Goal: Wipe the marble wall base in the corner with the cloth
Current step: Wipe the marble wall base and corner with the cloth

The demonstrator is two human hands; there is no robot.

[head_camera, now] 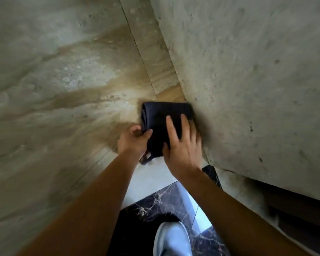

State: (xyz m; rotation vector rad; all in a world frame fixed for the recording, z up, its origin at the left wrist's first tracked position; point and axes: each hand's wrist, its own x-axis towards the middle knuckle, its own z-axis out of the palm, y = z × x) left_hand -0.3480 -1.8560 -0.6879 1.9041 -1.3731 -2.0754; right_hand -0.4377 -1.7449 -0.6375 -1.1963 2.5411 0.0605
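Observation:
A folded dark navy cloth point(159, 117) lies pressed into the corner where a beige veined marble wall point(63, 89) meets a rougher grey wall point(257, 80). My left hand point(134, 140) pinches the cloth's left edge between thumb and fingers. My right hand point(183, 145) lies flat on the cloth, fingers spread, pushing it against the marble near the wall base. A small loop of the cloth hangs below my left hand.
A pale ledge point(151, 174) runs under the cloth. Below it is dark veined marble floor point(155, 206). My light grey shoe point(172, 239) stands on that floor. A dark recess point(294, 209) sits under the grey wall at the right.

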